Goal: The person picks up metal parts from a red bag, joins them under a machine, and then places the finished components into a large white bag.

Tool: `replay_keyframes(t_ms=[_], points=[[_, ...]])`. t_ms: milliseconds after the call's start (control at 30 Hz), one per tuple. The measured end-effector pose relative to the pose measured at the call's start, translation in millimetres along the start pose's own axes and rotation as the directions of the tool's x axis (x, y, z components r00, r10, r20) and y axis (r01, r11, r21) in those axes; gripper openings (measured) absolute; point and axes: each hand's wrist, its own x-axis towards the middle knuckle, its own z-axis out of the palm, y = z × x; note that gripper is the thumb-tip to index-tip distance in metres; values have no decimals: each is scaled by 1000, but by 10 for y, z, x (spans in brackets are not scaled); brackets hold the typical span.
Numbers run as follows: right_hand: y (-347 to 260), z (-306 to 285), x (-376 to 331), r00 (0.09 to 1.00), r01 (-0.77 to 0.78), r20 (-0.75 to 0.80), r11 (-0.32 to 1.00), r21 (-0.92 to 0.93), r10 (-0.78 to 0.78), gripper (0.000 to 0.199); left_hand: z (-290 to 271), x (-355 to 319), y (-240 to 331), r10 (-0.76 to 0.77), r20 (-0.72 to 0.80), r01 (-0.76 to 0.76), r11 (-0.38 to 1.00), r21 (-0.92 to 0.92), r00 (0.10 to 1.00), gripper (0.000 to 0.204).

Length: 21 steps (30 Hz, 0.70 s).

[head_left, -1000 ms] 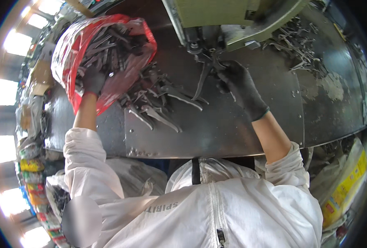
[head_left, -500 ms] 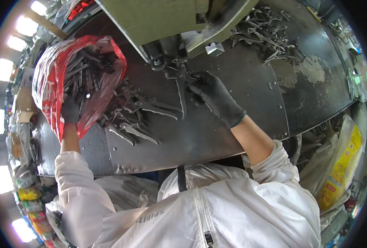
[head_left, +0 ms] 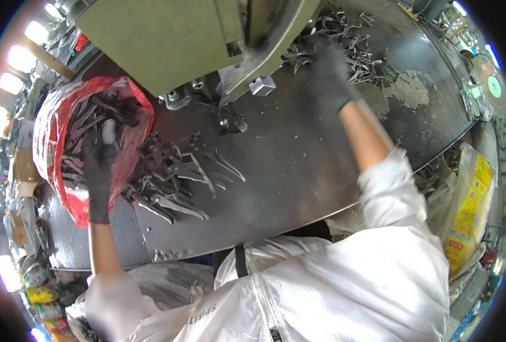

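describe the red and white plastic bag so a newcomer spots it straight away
Find the big olive green metal machine over the dark metal worktop. Below and left of it sits the red and white plastic bag. Unlike the pile of grey metal handles beside it, it gapes open, with dark metal pieces and the dark gloved left hand inside.
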Motion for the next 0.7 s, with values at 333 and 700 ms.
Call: replay_keyframes(t_ms=[333, 700], points=[[439, 93, 63, 918, -380, 186, 644, 663, 350, 36, 1568, -789, 1757, 124, 422, -26, 972, -232, 898, 27], [-753, -1993, -335, 832, -407, 474, -898, 167, -289, 38, 1470, -627, 1769, -134, 488, 412, 746, -524, 863, 42]])
